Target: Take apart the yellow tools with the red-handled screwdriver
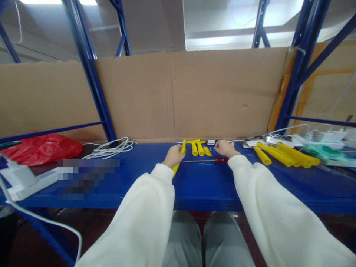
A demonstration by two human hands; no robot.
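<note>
My left hand (pixel 173 155) is closed round a yellow plastic piece (pixel 183 148). The piece stands tilted, its upper end above my fingers and its lower end below them. My right hand (pixel 224 148) has its fingers drawn together over the blue tabletop, close to some tiny parts (pixel 210 149); anything between the fingertips is too small to make out. Between my hands lie yellow tubular pieces (pixel 197 148) and a small yellow wedge-like piece (pixel 207 151). A screwdriver with a red handle (pixel 219 160) lies crosswise nearer to me, its long shaft pointing left and its handle end beside my right wrist.
On the right, several yellow tubes (pixel 289 155) lie in a pile near white adapters and cables (pixel 330 137). Coiled white cable (pixel 116 148), a red plastic bag (pixel 44 148) and a white power strip (pixel 36 185) are on the left. Cardboard (pixel 217 92) walls off the back between blue posts.
</note>
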